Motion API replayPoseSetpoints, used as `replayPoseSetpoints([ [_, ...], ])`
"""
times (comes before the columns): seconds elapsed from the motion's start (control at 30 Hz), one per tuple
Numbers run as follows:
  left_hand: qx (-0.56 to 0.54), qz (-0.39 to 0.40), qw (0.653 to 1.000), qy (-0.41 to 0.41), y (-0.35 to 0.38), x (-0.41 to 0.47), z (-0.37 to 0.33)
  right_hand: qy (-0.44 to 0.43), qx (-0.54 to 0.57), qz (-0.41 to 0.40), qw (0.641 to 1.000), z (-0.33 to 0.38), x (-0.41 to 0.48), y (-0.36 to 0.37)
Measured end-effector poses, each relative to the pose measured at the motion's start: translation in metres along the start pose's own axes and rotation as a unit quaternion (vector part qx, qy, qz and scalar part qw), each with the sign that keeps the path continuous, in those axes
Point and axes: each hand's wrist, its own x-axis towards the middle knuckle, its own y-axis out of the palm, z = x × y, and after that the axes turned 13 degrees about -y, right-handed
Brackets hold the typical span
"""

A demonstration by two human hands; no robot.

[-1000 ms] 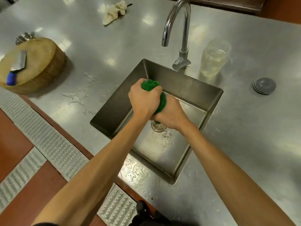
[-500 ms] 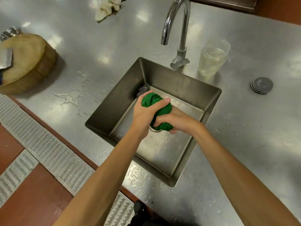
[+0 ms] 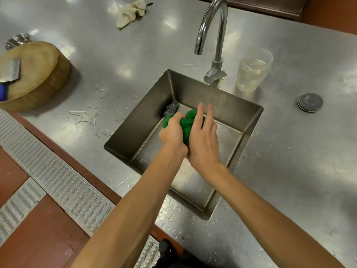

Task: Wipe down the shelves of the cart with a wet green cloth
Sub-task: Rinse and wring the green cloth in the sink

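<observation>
The green cloth (image 3: 187,123) is bunched into a wad over the steel sink (image 3: 146,113). My left hand (image 3: 173,133) grips its left side with curled fingers. My right hand (image 3: 202,140) lies over the right side of the wad, two fingers stretched straight out across it toward the faucet. Most of the cloth is hidden between the two hands. No cart is in view.
A curved faucet (image 3: 210,29) stands behind the sink, no water running. A clear jar (image 3: 253,71) sits to its right, a grey round lid (image 3: 310,102) farther right. A steel scourer (image 3: 171,109) lies in the sink corner. A wooden chopping block (image 3: 36,74) with a cleaver (image 3: 10,72) sits left.
The hands stopped wringing. My right hand came out from under the cloth and now lies on top with fingers straightened. My left hand keeps its grip and shifted slightly left.
</observation>
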Motion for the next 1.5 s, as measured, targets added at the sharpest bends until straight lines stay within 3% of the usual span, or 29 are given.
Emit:
replayPoseSetpoints([
  [0.1,0.105,-0.031,0.986,0.125,0.003,0.002,-0.008,0.028,0.085,0.022,0.996,-0.006,0.014,0.003],
  [0.23,0.271,-0.039,0.919,0.283,0.002,0.006,-0.017,0.062,0.245,0.054,0.966,-0.012,0.023,-0.005],
  [0.4,0.35,-0.026,0.857,0.377,0.001,0.013,-0.021,-0.003,0.308,0.099,0.946,-0.022,0.032,-0.011],
  [0.6,0.4,-0.011,0.839,0.369,-0.004,0.018,-0.017,0.036,0.346,0.124,0.93,-0.03,0.026,0.0],
  [0.7,0.413,-0.031,0.829,0.375,-0.011,0.018,-0.018,0.069,0.449,0.179,0.873,-0.048,0.025,-0.005],
  [0.8,0.354,-0.024,0.887,0.297,-0.024,0.024,-0.027,0.084,0.529,0.178,0.826,-0.065,0.023,-0.015],
  [0.87,0.316,-0.003,0.918,0.24,-0.032,0.026,-0.032,0.074,0.547,0.123,0.825,-0.071,0.024,-0.017],
  [1.03,0.306,0.078,0.928,0.199,-0.048,0.033,-0.032,0.044,0.472,0.035,0.88,-0.067,0.032,-0.022],
  [1.23,0.424,0.11,0.863,0.253,-0.078,0.046,-0.039,0.053,0.507,-0.106,0.854,-0.052,0.046,-0.043],
  [1.37,0.483,0.153,0.819,0.27,-0.065,0.035,-0.038,0.06,0.534,-0.127,0.834,-0.032,0.053,-0.054],
  [1.43,0.456,0.206,0.815,0.292,-0.051,0.027,-0.037,0.085,0.588,-0.112,0.796,-0.02,0.052,-0.051],
  [1.5,0.413,0.241,0.819,0.317,-0.043,0.021,-0.037,0.114,0.672,-0.103,0.725,-0.013,0.051,-0.049],
])
